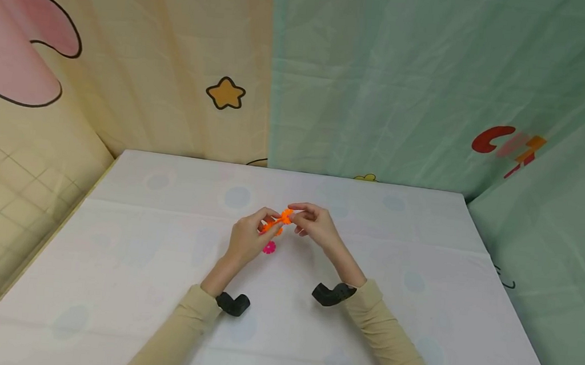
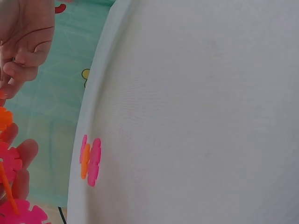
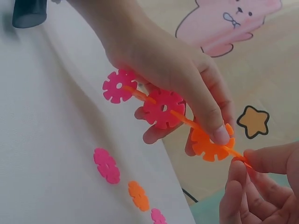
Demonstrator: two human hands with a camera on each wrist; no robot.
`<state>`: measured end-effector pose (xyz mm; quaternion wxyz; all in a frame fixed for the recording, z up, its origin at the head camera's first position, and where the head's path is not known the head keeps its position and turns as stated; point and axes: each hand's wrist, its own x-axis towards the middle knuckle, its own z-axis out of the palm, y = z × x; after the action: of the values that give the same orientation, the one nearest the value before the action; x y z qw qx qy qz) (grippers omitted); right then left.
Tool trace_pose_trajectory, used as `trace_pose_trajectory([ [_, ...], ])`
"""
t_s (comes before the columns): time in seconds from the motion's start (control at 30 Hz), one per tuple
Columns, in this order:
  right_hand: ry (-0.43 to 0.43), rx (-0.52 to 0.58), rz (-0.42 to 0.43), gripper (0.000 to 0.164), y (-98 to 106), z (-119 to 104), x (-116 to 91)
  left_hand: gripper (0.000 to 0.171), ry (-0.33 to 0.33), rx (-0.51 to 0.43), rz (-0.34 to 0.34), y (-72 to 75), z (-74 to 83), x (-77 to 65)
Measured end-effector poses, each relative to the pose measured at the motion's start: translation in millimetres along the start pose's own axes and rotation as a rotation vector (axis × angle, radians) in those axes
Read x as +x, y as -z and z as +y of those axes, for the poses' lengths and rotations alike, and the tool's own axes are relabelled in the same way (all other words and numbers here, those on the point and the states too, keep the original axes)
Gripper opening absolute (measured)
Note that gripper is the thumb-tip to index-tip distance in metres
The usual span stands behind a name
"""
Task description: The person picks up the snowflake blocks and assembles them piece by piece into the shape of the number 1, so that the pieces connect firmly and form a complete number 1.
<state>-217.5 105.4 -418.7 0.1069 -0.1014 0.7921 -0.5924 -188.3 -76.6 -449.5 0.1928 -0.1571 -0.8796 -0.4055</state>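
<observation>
In the right wrist view, a chain of notched plastic flower discs runs from a pink disc [image 3: 112,88] through a second pink disc [image 3: 170,119] to an orange disc [image 3: 203,148], with orange discs seen edge-on linking them. My left hand [image 1: 247,239] holds this chain, its thumb on the orange disc. At the far end, my right hand [image 1: 320,227] pinches an edge-on orange disc [image 3: 237,153] that meets the held one. How deep the notches sit together is hidden by fingers. The left wrist view shows only part of both hands.
Below the hands, a loose pink disc [image 3: 106,165], an orange disc [image 3: 138,196] and another pink disc [image 3: 159,217] lie on the white-covered table [image 1: 135,284]. Printed curtains [image 1: 434,90] hang behind the table. Each wrist carries a black mount [image 1: 334,294].
</observation>
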Motion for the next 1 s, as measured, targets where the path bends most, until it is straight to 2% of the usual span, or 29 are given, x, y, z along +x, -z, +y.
trace_pose_trajectory([
  [0.13,-0.027,0.012,-0.003,0.034,-2.7,0.7,0.0,0.023,-0.002,0.007,0.001,1.0,-1.8,-1.6],
  [0.4,-0.039,0.021,-0.031,0.034,-9.7,1.1,0.0,0.025,-0.029,0.065,0.049,0.9,-5.1,-5.3],
  [0.67,-0.005,0.021,0.011,0.029,-14.3,8.9,-0.2,0.023,0.005,0.074,0.081,6.6,-13.2,-6.7],
  [0.8,0.019,-0.048,0.011,0.029,-17.5,15.0,0.7,0.023,0.054,0.079,0.085,10.6,-18.0,-7.5],
  [1.0,0.002,-0.255,-0.057,0.033,-24.7,23.3,4.0,0.023,0.136,0.083,0.059,15.7,-22.7,-7.7],
])
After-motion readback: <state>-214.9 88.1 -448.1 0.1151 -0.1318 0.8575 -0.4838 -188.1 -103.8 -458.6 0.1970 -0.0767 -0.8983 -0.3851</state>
